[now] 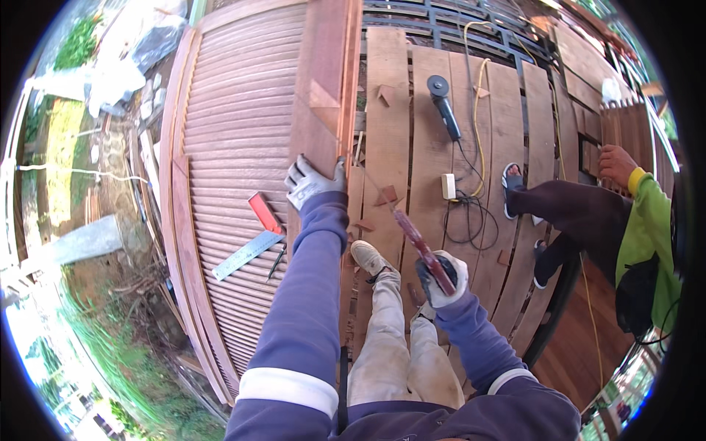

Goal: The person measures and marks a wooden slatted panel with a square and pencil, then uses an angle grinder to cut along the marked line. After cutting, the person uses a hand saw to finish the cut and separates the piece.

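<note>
Standing on loose deck boards, the person grips a red-handled tool [421, 244] in the gloved right hand [442, 279], fingers wrapped tight round its handle; the shaft slants up and left toward the plank edge. Just beyond, the gloved left hand [312, 181] presses flat, fingers spread, on the near end of a reddish wooden plank [321, 88] that runs away from us, holding nothing closed. Left of that arm a metal square ruler [246, 254] and a red pencil-like marker [264, 212] lie on the ribbed decking [235, 132]. Farther off, right of the plank, an angle grinder [443, 105] rests on the boards with its yellow cable [479, 95]. At the far right another person [640, 235] crouches.
</note>
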{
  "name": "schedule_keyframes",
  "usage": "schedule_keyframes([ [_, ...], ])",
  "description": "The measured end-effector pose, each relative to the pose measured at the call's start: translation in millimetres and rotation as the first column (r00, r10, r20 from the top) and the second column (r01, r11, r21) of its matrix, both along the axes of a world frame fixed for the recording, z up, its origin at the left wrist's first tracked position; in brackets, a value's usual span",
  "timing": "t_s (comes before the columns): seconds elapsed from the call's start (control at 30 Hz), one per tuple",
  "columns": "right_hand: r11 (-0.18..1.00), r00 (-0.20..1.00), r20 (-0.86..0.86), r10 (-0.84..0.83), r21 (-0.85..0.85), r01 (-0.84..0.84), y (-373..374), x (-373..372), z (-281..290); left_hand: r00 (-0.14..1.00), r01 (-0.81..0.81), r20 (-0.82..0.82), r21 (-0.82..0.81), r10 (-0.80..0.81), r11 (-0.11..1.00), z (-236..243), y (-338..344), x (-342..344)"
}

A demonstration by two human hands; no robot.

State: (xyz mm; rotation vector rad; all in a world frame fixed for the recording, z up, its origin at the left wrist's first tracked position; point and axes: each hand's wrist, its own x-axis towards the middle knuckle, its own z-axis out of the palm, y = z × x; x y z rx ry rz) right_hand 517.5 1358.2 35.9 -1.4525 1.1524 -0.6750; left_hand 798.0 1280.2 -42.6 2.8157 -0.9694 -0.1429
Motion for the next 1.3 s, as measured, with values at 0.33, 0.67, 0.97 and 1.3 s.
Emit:
schedule_keyframes([
  [0.33, 0.997, 0.997, 0.073, 0.013, 0.074, -0.019, -22.6, -31.8, 2.4, 1.0, 0.001, -0.011, 0.03, -0.001, 1.0, 12.1, -8.0, -31.7],
  [0.67, 0.99, 0.991, 0.08, 0.103, -0.1, -0.095, -70.5, 17.2, -19.5, 1.0, 0.017, 0.012, 0.019, -0.017, 1.0, 17.4, -15.0, -31.8],
  [0.97, 0.992, 0.993, 0.048, 0.111, -0.065, -0.108, -74.3, 19.4, -3.1, 0.999, 0.016, 0.03, -0.001, -0.016, 1.0, 16.4, -14.1, -31.7],
  [1.3, 0.991, 0.991, 0.022, 0.131, -0.024, -0.13, -53.4, 0.0, 3.8, 1.0, -0.003, -0.009, -0.002, 0.003, 1.0, 17.3, -9.2, -28.5],
])
